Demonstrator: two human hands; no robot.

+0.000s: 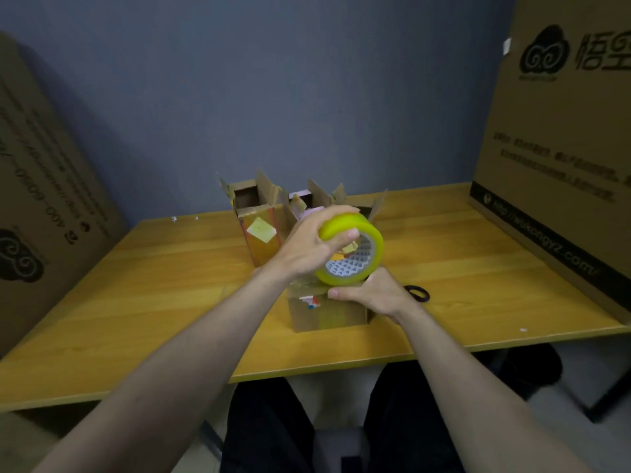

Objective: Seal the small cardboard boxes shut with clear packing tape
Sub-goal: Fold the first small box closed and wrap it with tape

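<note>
My left hand (316,245) grips a yellowish roll of clear packing tape (360,264), thumb over its outer face, holding it just above a small cardboard box (327,314) near the table's front. My right hand (375,293) rests on the top right of that box, thumb pressing along its top front edge. Behind stand more small cardboard boxes (263,230) with their flaps open; the left one has a yellow sticker on its front. The roll and my hands hide the top of the near box and part of the boxes behind.
The boxes stand on a wooden table (153,302). A black loop, likely a scissors handle (418,293), lies right of my right hand. A large printed carton (560,148) stands at the table's right; another carton (44,199) leans at the left. A blue wall is behind.
</note>
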